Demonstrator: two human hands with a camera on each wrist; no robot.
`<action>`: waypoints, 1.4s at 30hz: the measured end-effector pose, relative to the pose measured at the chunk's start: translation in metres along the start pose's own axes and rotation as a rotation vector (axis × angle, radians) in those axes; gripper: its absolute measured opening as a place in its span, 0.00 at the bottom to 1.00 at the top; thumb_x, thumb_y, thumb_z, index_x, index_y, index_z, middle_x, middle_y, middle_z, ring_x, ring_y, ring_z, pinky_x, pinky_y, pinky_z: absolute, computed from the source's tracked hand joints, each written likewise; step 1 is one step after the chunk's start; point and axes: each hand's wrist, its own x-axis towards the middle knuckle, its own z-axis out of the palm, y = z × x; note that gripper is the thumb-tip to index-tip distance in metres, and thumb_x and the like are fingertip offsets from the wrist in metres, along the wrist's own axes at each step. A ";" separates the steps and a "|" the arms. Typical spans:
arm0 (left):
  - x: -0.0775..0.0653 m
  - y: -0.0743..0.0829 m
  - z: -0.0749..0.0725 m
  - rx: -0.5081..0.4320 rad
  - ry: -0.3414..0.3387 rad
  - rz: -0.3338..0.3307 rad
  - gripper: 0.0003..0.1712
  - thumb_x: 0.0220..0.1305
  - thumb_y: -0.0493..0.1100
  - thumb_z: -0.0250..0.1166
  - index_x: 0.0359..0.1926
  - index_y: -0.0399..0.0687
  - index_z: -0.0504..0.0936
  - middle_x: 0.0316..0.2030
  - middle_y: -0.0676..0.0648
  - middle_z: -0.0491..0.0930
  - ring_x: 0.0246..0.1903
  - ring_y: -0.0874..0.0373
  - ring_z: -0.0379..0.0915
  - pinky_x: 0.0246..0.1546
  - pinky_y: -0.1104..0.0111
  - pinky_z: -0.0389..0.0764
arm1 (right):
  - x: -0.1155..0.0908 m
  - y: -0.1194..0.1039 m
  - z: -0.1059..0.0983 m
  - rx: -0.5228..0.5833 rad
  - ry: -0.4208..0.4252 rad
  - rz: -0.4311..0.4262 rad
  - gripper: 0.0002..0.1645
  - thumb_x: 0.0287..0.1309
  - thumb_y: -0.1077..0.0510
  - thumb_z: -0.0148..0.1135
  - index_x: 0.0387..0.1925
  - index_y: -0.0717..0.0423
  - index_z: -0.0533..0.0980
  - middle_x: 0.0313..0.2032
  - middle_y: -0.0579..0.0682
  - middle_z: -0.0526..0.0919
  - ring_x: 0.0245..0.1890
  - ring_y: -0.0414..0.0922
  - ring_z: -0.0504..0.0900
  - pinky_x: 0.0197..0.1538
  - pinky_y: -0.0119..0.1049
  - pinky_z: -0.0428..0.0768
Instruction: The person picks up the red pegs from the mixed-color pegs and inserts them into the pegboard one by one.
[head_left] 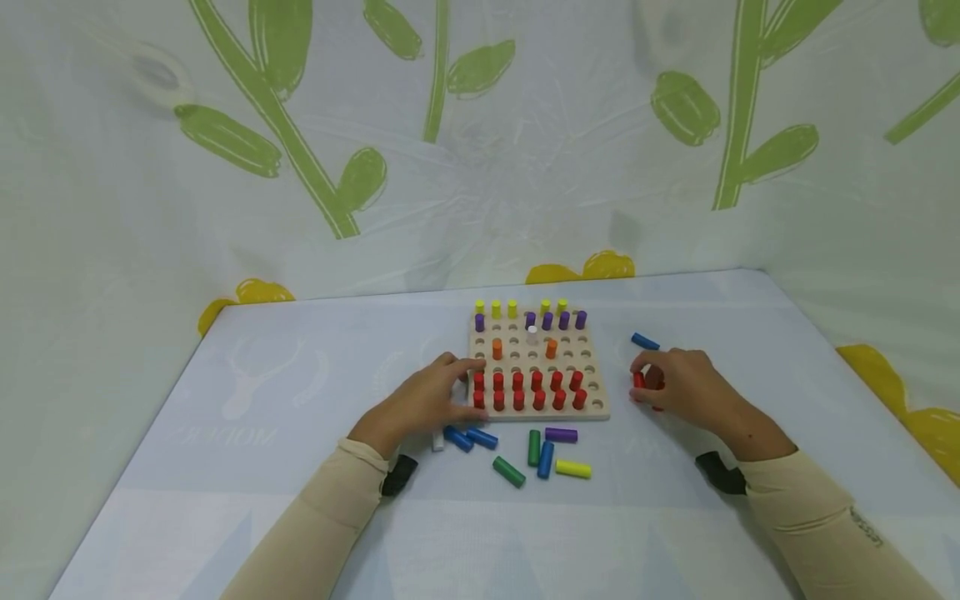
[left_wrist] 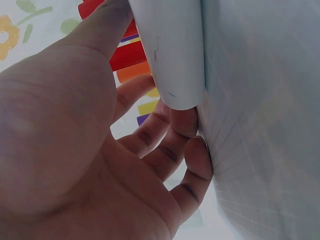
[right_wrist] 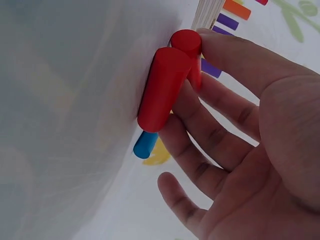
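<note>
A wooden pegboard (head_left: 540, 412) lies on the table, with several red pegs (head_left: 537, 381) standing in its two front rows. At its left edge, my left hand (head_left: 420, 400) rests with thumb and index finger spread beside the end red pegs. A white peg (left_wrist: 172, 55) lies under that hand, close to the wrist camera. To the board's right, my right hand (head_left: 686, 387) pinches a red peg (right_wrist: 186, 44) upright between thumb and fingers. Another red peg (right_wrist: 164, 90) lies on the table right beside it, against the fingers.
Blue, green, purple and yellow pegs (head_left: 573, 469) lie loose in front of the board. A blue peg (head_left: 645, 341) lies beyond my right hand. Yellow, purple, orange and white pegs (head_left: 532, 333) stand farther back on the board. A leaf-patterned cloth (head_left: 525, 192) rises behind the table.
</note>
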 end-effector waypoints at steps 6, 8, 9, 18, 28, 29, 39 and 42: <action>-0.001 0.000 0.000 -0.006 -0.002 -0.001 0.49 0.52 0.62 0.75 0.73 0.68 0.65 0.61 0.48 0.72 0.55 0.54 0.73 0.63 0.52 0.76 | -0.001 -0.002 0.002 0.022 -0.006 0.003 0.18 0.55 0.54 0.74 0.45 0.56 0.79 0.27 0.45 0.82 0.29 0.42 0.76 0.30 0.32 0.76; -0.001 0.000 0.000 -0.007 0.000 0.000 0.49 0.52 0.62 0.75 0.73 0.68 0.65 0.61 0.48 0.72 0.55 0.54 0.73 0.62 0.52 0.76 | -0.001 -0.004 0.002 0.034 -0.010 0.007 0.17 0.56 0.55 0.74 0.44 0.55 0.79 0.28 0.46 0.82 0.28 0.42 0.76 0.29 0.31 0.77; -0.001 0.000 0.000 -0.009 0.001 0.000 0.49 0.52 0.62 0.75 0.73 0.68 0.65 0.61 0.48 0.72 0.55 0.54 0.73 0.62 0.52 0.76 | -0.001 -0.005 0.002 0.036 -0.009 0.006 0.16 0.56 0.55 0.73 0.44 0.55 0.79 0.29 0.47 0.82 0.28 0.42 0.76 0.29 0.31 0.78; -0.001 0.000 0.000 -0.008 -0.003 -0.010 0.49 0.52 0.62 0.76 0.73 0.68 0.65 0.61 0.48 0.71 0.55 0.54 0.73 0.62 0.52 0.76 | -0.003 -0.017 0.000 0.008 0.026 -0.064 0.22 0.57 0.56 0.72 0.54 0.56 0.80 0.35 0.48 0.86 0.37 0.45 0.79 0.41 0.41 0.84; 0.000 -0.001 0.001 -0.009 0.001 -0.010 0.49 0.52 0.62 0.76 0.73 0.68 0.65 0.60 0.49 0.72 0.54 0.54 0.73 0.62 0.52 0.77 | -0.009 -0.032 0.003 0.006 0.086 -0.135 0.20 0.55 0.60 0.73 0.51 0.54 0.82 0.41 0.47 0.87 0.42 0.46 0.81 0.47 0.46 0.84; 0.000 0.000 0.000 -0.010 -0.001 -0.013 0.49 0.52 0.62 0.76 0.73 0.68 0.65 0.60 0.49 0.72 0.54 0.54 0.72 0.62 0.52 0.77 | -0.009 -0.034 0.004 0.007 0.094 -0.142 0.20 0.55 0.60 0.73 0.51 0.53 0.82 0.41 0.47 0.87 0.43 0.46 0.81 0.47 0.47 0.84; 0.000 0.001 0.000 -0.010 -0.001 -0.009 0.49 0.52 0.62 0.76 0.73 0.68 0.65 0.61 0.48 0.72 0.54 0.53 0.72 0.62 0.52 0.76 | -0.013 -0.041 0.010 -0.018 0.182 -0.189 0.20 0.55 0.64 0.72 0.51 0.53 0.82 0.42 0.49 0.88 0.43 0.47 0.83 0.45 0.45 0.86; -0.001 0.001 0.000 -0.011 -0.001 -0.008 0.49 0.52 0.62 0.76 0.73 0.68 0.65 0.61 0.48 0.72 0.54 0.53 0.72 0.62 0.52 0.76 | -0.013 -0.042 0.012 -0.026 0.194 -0.195 0.19 0.55 0.64 0.72 0.50 0.53 0.82 0.42 0.50 0.88 0.43 0.48 0.84 0.45 0.45 0.86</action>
